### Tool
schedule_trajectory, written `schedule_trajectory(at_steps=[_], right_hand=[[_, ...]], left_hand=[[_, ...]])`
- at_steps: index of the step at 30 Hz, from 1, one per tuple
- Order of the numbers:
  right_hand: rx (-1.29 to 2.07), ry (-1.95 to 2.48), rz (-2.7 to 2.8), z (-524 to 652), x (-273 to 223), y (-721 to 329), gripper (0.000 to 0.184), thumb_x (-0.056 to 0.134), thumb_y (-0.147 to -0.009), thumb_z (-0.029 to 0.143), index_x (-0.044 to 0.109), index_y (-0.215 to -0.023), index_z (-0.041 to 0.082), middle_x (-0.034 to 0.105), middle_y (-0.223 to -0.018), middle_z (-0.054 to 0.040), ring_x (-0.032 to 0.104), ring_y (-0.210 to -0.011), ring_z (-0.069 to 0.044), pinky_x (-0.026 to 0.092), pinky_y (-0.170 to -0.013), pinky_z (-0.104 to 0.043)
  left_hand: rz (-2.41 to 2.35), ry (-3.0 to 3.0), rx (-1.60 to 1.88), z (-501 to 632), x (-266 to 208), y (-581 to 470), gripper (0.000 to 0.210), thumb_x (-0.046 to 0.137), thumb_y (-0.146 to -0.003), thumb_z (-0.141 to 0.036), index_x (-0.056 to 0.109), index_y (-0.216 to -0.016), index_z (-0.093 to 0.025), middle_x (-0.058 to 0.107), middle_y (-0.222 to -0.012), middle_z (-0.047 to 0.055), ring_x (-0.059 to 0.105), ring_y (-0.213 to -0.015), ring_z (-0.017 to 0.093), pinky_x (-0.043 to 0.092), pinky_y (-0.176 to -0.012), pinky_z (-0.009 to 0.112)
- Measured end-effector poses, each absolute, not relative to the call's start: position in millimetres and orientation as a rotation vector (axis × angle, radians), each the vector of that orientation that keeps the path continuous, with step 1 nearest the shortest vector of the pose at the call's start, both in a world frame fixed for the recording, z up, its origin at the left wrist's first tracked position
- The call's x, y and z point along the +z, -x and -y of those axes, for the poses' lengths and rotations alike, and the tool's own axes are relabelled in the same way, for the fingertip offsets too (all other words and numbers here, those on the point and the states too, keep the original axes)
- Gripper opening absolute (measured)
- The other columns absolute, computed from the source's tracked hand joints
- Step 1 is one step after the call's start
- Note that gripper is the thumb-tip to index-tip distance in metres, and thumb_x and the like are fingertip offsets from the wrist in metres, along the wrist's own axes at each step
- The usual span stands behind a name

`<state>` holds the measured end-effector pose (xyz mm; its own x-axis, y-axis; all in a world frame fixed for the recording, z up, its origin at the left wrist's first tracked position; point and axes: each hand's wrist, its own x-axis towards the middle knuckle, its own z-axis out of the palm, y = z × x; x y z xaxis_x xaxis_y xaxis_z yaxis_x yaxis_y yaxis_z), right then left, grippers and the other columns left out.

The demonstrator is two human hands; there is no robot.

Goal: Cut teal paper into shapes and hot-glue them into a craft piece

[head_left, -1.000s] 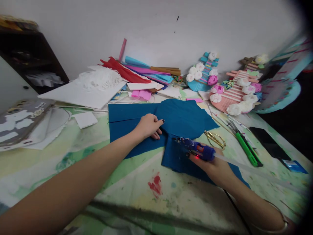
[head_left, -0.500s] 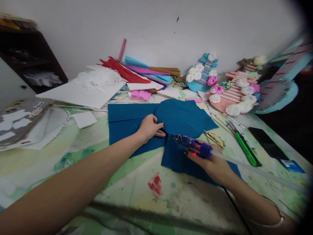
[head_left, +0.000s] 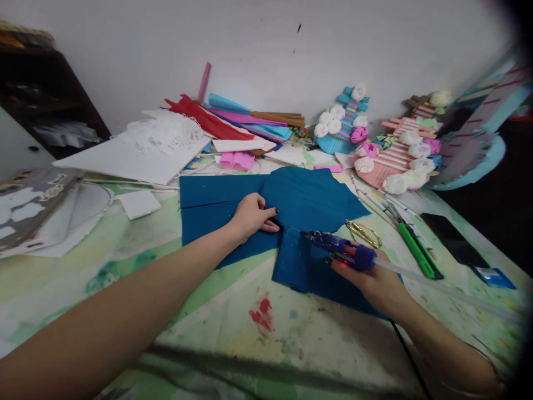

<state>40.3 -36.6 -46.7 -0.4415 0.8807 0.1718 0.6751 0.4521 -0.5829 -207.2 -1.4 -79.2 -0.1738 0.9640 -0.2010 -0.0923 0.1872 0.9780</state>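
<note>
Blue crepe-like sheets (head_left: 208, 191) lie on the table, and a rounded blue piece (head_left: 308, 194) rests over them. My left hand (head_left: 255, 218) is closed at the lower left edge of that rounded piece, thumb and fingers pinching the blue material there. In my right hand (head_left: 375, 283) is a blue hot glue gun (head_left: 343, 249) with a lit red light. Its nozzle points left, close above a folded blue strip (head_left: 291, 258). A long clear glue stick (head_left: 428, 284) sticks out of its back. Gold-handled scissors (head_left: 364, 233) lie partly beneath the rounded piece.
A green utility knife (head_left: 418, 250), a black phone (head_left: 453, 239) and a small blue packet (head_left: 494, 277) lie at right. Flower-trimmed guitar shapes (head_left: 400, 158) stand behind. White board (head_left: 154, 166), coloured paper rolls (head_left: 250, 116) and a grey case (head_left: 33, 205) occupy the back and left.
My right hand has drawn the glue gun slightly right along the blue strip, away from my left hand. My left hand keeps its place on the sheet. The view has shifted a little.
</note>
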Motion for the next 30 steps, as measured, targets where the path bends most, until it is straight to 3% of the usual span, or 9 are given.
schedule_trajectory(at_steps=[15,19,24,30], right_hand=[[0.630,1.426,2.231,48,-35,-55,0.021,0.059,-0.080,0.039,0.061,-0.075,0.019,0.059,-0.065,-0.0011,0.050,-0.060,-0.016,0.038,-0.054,-0.028],[0.647,1.366,2.246,46,-34,-42,0.017,0.060,-0.079,0.034,0.058,-0.071,0.019,0.054,-0.061,0.0014,0.047,-0.058,-0.014,0.036,-0.053,-0.027],[0.611,1.330,2.173,40,-36,-36,0.026,0.062,-0.077,0.036,0.051,-0.060,0.020,0.047,-0.054,0.0036,0.040,-0.053,-0.012,0.032,-0.050,-0.026],[0.670,1.360,2.148,39,-39,-41,0.027,0.063,-0.075,0.039,0.053,-0.060,0.020,0.048,-0.055,0.0029,0.041,-0.053,-0.012,0.032,-0.049,-0.025]], left_hand=[[-1.364,-0.909,1.234,-1,-82,209,0.031,0.061,-0.080,-0.005,0.034,-0.077,-0.019,0.050,-0.051,-0.006,0.069,-0.053,0.025,0.056,-0.046,0.028],[-1.363,-0.905,1.226,-1,-81,209,0.031,0.061,-0.080,-0.004,0.034,-0.077,-0.020,0.050,-0.050,-0.005,0.069,-0.052,0.025,0.056,-0.045,0.028],[-1.351,-0.906,1.233,-2,-83,209,0.030,0.060,-0.080,-0.004,0.034,-0.077,-0.019,0.050,-0.051,-0.006,0.069,-0.053,0.025,0.057,-0.046,0.028],[-1.356,-0.917,1.226,-2,-82,209,0.030,0.060,-0.080,-0.005,0.034,-0.076,-0.019,0.050,-0.051,-0.006,0.069,-0.052,0.024,0.056,-0.045,0.027]])
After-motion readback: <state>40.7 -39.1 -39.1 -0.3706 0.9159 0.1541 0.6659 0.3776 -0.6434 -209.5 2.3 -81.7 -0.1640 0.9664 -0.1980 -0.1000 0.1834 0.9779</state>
